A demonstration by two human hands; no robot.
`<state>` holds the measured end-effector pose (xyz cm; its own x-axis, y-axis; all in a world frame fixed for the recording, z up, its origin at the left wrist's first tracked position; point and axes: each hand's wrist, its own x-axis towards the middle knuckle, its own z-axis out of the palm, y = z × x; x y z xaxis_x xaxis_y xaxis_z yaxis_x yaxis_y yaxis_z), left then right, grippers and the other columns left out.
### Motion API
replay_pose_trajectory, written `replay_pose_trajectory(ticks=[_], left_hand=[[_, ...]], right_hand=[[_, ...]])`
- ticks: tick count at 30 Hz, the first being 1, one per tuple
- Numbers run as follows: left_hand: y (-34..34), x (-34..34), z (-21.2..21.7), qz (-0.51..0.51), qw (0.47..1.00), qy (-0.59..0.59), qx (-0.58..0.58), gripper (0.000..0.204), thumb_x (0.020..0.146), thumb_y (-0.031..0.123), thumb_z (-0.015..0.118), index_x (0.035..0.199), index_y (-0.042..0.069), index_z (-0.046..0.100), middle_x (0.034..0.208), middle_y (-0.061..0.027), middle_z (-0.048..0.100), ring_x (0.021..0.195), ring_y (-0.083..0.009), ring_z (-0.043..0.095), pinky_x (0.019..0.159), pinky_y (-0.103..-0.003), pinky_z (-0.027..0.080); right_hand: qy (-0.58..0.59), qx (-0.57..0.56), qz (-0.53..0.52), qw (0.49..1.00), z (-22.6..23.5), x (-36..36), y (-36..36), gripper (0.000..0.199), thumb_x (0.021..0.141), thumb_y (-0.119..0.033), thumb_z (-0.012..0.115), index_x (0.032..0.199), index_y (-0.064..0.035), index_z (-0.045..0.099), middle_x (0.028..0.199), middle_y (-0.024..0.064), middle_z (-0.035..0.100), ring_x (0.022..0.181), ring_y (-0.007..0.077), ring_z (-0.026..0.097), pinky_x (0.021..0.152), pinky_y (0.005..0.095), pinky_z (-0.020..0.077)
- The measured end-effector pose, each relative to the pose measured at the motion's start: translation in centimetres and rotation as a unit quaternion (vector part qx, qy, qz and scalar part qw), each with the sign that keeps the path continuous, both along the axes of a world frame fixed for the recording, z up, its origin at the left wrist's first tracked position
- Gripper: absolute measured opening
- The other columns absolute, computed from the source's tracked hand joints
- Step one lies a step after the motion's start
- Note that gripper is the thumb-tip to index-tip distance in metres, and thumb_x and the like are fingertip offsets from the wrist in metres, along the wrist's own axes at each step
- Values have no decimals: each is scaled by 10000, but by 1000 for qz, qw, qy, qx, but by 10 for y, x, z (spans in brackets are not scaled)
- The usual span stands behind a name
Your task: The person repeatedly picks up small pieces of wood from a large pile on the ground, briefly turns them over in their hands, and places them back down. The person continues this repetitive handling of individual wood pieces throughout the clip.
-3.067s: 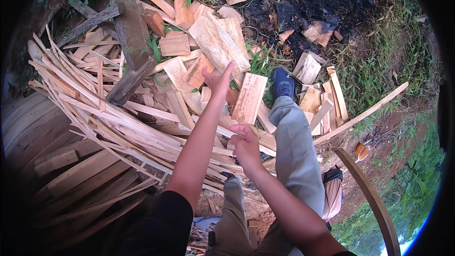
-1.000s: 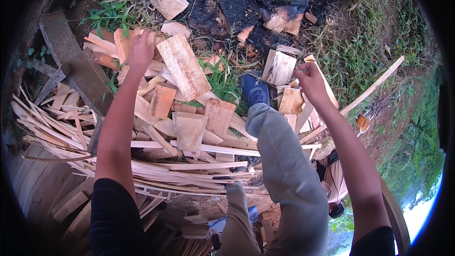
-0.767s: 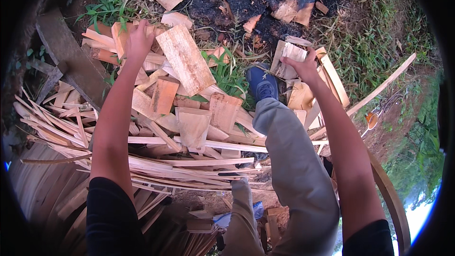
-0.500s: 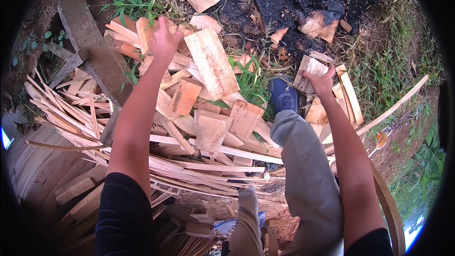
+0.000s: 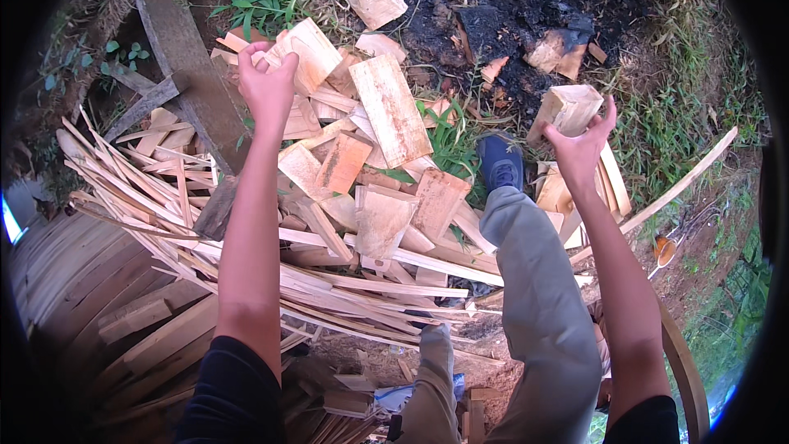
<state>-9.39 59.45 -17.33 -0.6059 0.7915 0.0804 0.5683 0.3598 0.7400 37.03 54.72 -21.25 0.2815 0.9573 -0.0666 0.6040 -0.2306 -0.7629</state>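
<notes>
Short plain blk cloth sleeve (image 5: 234,395), near left, w/ a matching short blk cloth sleeve (image 5: 649,421), near right; left hand (image 5: 267,90) & right hand (image 5: 579,148) both bare. Loose plain greyish-khaki cloth trousers (image 5: 538,279), soft folds esp. at the far end of the right leg, w/ a dk-blue lace-up shoe (image 5: 500,163) just beyond; L shoe's details too dk to tell.

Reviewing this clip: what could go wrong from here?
The wooden block in the right hand could slip and perhaps land near the blue shoe beside it. The bare left hand is close to a cut wood piece, so splinters or scrapes are possible. The loose, jumbled wood pile might shift if disturbed.
</notes>
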Motion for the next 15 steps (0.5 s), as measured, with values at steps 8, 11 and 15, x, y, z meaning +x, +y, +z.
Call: replay_pose_trajectory(ticks=[8, 11, 15], left_hand=[[-185, 120, 64, -18, 906, -411, 96, 581, 803, -156, 546, 1317, 65, 390, 1152, -153, 597, 859, -111, 621, 644, -226, 529], [-247, 164, 85, -41, 902, -422, 82, 609, 815, -159, 549, 1348, 74, 369, 1257, -200, 575, 972, -183, 663, 809, -275, 572], [-309, 183, 98, -105, 909, -397, 63, 624, 812, -147, 607, 1352, 59, 370, 1381, -255, 536, 1190, -247, 615, 987, -337, 512]], right_hand=[[293, -263, 48, 918, 142, -92, -79, 1236, 734, -371, 823, 1574, -166, -61, 1420, 289, 372, 1270, 408, 475, 1048, 590, 404], [425, -366, -31, 828, 168, -132, -126, 1337, 707, -441, 845, 1559, -109, -130, 1478, 288, 305, 1352, 418, 395, 1054, 641, 355], [455, -422, -85, 780, 152, -141, -178, 1311, 723, -494, 807, 1568, -161, -139, 1527, 260, 259, 1374, 424, 366, 1036, 631, 370]])
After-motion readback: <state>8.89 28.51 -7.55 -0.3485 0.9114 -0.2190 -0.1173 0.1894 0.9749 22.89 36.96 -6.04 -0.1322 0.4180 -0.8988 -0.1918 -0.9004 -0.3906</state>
